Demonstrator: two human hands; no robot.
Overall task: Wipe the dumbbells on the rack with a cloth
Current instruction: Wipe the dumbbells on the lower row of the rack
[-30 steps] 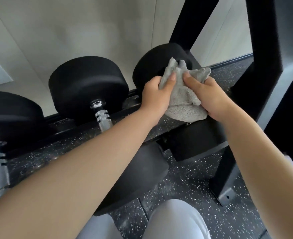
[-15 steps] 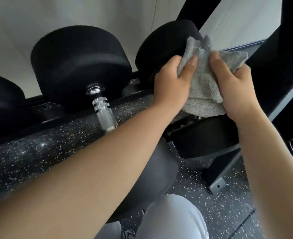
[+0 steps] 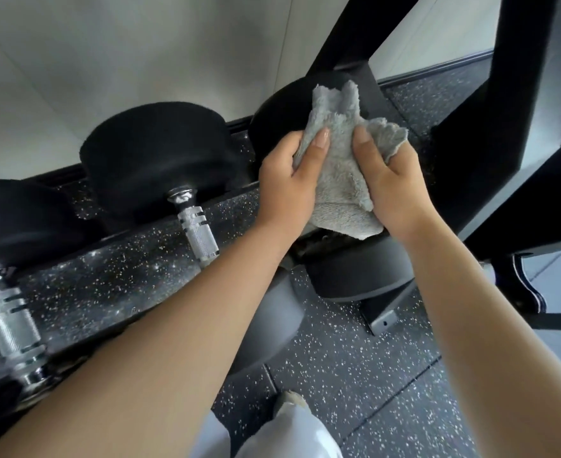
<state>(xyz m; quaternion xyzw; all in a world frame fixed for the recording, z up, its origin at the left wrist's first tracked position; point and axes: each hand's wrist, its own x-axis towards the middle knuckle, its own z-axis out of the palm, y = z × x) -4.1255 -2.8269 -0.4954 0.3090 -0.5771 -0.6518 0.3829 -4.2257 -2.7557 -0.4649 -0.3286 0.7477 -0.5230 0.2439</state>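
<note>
On rack, R end: dumbbell (image 3: pixel 274 123), black, draped w/ grey cloth (image 3: pixel 338 180).
L hand (image 3: pixel 289 183): cloth pinched, thumb on top.
R hand (image 3: pixel 394 183): cloth pinched likewise.

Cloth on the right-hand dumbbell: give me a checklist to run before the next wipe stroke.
1. Left hand grips cloth: ok.
2. Right hand grips cloth: ok.
3. Cloth covers the handle of the right dumbbell: ok, handle hidden beneath it.
4. Dumbbell seated on rack: cannot tell, cloth hides the support.
5. Middle dumbbell wiped: cannot tell.
</note>
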